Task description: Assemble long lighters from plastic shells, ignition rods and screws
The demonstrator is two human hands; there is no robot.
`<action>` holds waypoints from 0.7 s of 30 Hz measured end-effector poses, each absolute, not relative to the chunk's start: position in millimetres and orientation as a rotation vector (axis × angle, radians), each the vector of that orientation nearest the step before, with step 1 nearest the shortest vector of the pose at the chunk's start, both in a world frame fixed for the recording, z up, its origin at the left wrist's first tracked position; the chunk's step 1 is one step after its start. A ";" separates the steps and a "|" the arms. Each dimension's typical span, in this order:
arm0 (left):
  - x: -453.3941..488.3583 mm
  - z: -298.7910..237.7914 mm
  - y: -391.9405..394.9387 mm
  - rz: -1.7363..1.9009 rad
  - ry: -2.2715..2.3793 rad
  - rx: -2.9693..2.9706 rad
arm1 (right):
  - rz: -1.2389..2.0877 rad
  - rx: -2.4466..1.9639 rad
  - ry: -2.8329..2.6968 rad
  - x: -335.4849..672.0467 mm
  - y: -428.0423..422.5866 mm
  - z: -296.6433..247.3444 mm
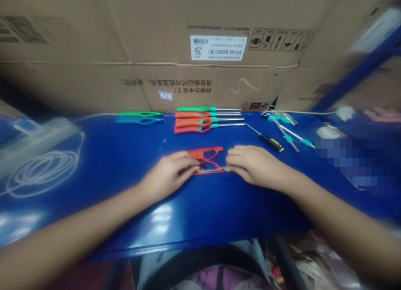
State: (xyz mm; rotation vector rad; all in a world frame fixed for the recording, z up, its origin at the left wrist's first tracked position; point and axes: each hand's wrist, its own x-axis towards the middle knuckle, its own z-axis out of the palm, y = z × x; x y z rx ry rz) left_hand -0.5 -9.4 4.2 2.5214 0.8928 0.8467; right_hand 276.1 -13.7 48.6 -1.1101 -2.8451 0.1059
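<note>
An orange plastic lighter shell lies flat on the blue table, straight in front of me. My left hand pinches its left end, fingers pressed together on it. My right hand grips the right end, where a thin metal part runs along the shell's near edge. Both hands rest on the tabletop.
Behind the shell lie several finished long-nosed lighters, orange and green. A green and a blue handle lie to their left. A black-and-yellow screwdriver and loose metal tubes are on the right, coiled white cable on the left, cardboard boxes behind.
</note>
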 end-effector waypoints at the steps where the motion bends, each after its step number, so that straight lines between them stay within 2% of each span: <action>1: -0.5 4.0 -9.4 0.850 0.891 2.522 | 0.115 -1.120 -2.841 276.2 -14.0 49.1; 21: 0.9 3.4 -8.5 0.864 0.880 2.538 | 0.313 -1.153 -2.779 274.2 -15.4 48.6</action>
